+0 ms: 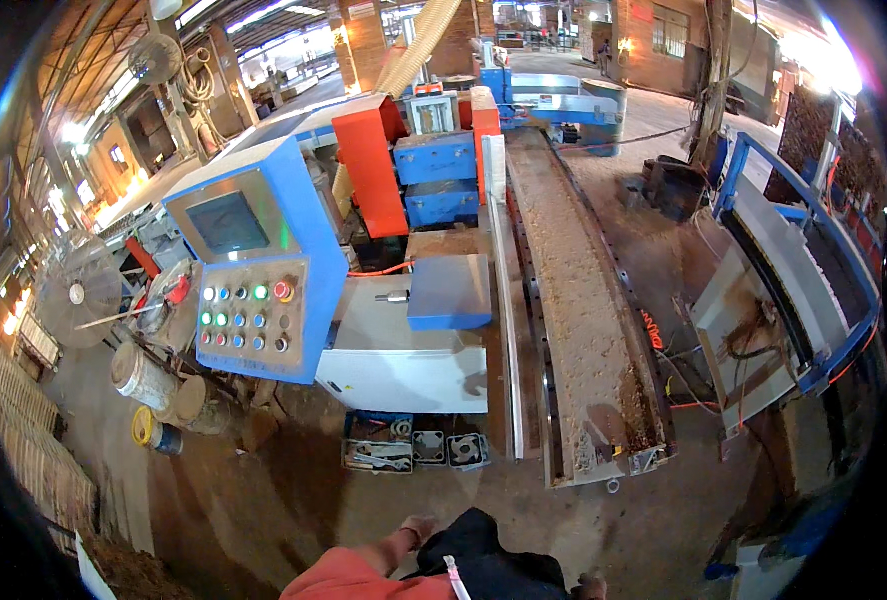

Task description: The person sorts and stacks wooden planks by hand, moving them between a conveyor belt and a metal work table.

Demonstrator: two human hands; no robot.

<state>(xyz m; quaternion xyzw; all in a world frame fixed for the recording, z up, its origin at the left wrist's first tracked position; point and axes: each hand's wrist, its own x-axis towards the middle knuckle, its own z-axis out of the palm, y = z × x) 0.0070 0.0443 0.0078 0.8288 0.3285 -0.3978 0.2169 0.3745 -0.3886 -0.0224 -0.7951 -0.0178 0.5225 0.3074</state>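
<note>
a long sawdust-covered conveyor bed [584, 300] runs away from the person through the middle of the workshop. left of it stands a blue and grey machine [404, 340], its blue control panel [249, 315] set with coloured buttons. a tray of small parts [414, 450] lies on the floor below. at the lower edge the left hand [419, 528] hangs low beside dark clothing, perhaps loosely curled; its fingers are too small to tell.

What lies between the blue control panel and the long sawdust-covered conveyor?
In the head view, a white machine body with a blue cover lies between the control panel and the conveyor.
</note>
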